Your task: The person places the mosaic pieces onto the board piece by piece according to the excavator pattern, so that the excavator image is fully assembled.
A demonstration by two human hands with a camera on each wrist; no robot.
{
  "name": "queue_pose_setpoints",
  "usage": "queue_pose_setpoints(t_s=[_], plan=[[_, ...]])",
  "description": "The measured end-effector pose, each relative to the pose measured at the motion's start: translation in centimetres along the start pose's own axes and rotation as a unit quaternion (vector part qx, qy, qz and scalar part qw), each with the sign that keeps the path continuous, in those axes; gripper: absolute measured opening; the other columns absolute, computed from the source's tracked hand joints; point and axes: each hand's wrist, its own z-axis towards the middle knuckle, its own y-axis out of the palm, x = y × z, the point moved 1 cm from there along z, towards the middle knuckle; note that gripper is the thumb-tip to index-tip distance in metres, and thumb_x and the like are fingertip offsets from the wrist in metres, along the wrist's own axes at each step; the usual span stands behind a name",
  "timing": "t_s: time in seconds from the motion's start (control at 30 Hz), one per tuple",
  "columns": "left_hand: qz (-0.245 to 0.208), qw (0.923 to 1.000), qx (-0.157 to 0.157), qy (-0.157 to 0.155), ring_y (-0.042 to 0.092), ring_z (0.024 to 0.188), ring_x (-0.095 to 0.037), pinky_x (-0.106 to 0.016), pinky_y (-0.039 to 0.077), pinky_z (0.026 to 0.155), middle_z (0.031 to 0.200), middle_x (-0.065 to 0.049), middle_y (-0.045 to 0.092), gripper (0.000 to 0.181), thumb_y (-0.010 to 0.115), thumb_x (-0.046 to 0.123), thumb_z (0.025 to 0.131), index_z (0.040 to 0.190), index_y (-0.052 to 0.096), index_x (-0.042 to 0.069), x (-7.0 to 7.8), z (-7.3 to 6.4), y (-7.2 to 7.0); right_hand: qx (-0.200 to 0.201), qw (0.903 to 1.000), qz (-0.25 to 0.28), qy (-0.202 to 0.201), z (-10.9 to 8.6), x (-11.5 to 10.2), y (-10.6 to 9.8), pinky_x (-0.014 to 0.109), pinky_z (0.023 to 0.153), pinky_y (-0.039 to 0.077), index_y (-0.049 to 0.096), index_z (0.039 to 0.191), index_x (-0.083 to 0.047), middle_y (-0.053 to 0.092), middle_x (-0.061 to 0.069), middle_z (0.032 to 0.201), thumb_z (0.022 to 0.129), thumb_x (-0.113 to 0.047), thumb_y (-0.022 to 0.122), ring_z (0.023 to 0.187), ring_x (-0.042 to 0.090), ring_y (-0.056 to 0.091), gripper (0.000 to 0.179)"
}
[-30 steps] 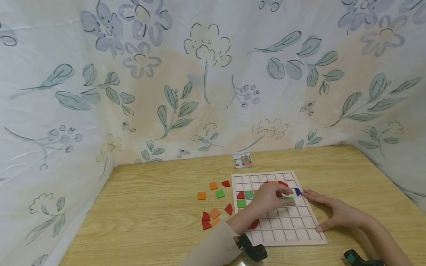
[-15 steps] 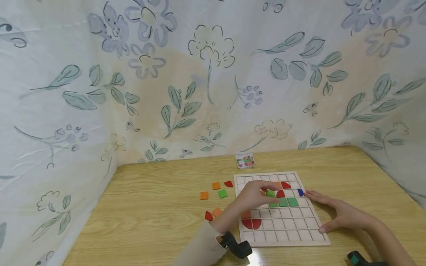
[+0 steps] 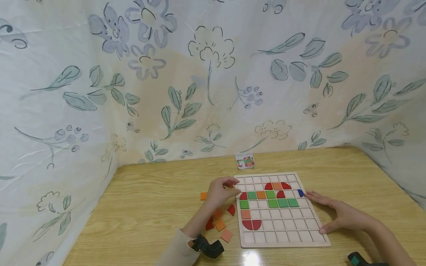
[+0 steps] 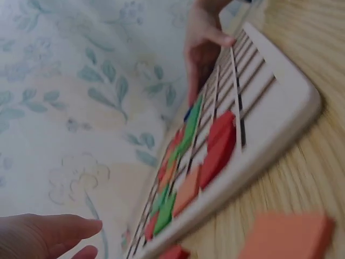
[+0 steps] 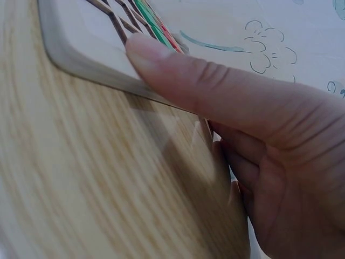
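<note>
- The left hand [image 3: 221,191] hovers over loose tiles just left of the pale wooden grid board [image 3: 301,236], fingers loosely curled; whether it holds a piece cannot be told.
- The right hand [image 3: 336,213] lies flat against the board's right edge, fingers straight, thumb resting at the near right corner, holding nothing.
- The board sits near the middle of the light wooden table [image 3: 149,214], its left edge bordered by scattered pieces, with bare table beyond them to the left and behind the board.
- In the board's cells lie green squares [image 3: 283,203], orange squares [image 3: 277,186] and red quarter-round pieces [image 3: 251,224]; a small blue piece [image 3: 300,193] lies at the right edge, just beside the right fingertips.
- Loose orange and red wooden tiles [image 3: 220,224] lie under the left forearm; one orange square [image 3: 203,196] sits apart, left of the hand.
- A small patterned card [image 3: 244,161] stands behind the board, against the floral cloth backdrop [image 3: 199,81] closing off the table's far and side edges.
- The left forearm, in a beige sleeve [image 3: 173,251], angles in from the near edge.
</note>
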Motion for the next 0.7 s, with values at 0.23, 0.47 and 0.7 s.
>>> queue_pose_setpoints(t_s=[0.23,0.47,0.7], plan=[[0.066,0.9977,0.014,0.002,0.058,0.085,-0.019,-0.029,0.047,0.075,0.093,-0.003,0.068,0.022,0.075,0.015,0.075,0.096,0.07,0.01,-2.0,-0.9,-1.8,-0.001,1.0,-0.001,0.004,-0.1,0.0,-0.1,0.062,0.089,0.031,0.035,0.143,-0.017,0.019,-0.027,0.143,0.068,-0.025,0.08,0.114,-0.03,0.009,0.088],[0.09,0.9959,-0.001,-0.007,0.058,0.091,-0.017,-0.033,0.046,0.08,0.095,0.0,0.068,0.026,0.076,0.011,0.073,0.099,0.069,0.011,-3.2,-1.1,-2.3,-0.003,0.9999,-0.002,0.013,-0.1,0.1,0.1,0.06,0.09,0.031,0.035,0.143,-0.019,0.02,-0.023,0.145,0.068,-0.026,0.079,0.114,-0.031,0.009,0.088],[0.119,0.9925,-0.023,0.016,0.058,0.093,-0.016,-0.035,0.046,0.085,0.099,0.001,0.068,0.025,0.074,0.012,0.077,0.101,0.069,0.012,-3.3,-1.3,-2.7,-0.003,0.9999,0.015,0.007,-0.1,0.3,0.0,0.058,0.094,0.028,0.034,0.143,-0.016,0.019,-0.023,0.145,0.068,-0.025,0.079,0.116,-0.03,0.009,0.088]])
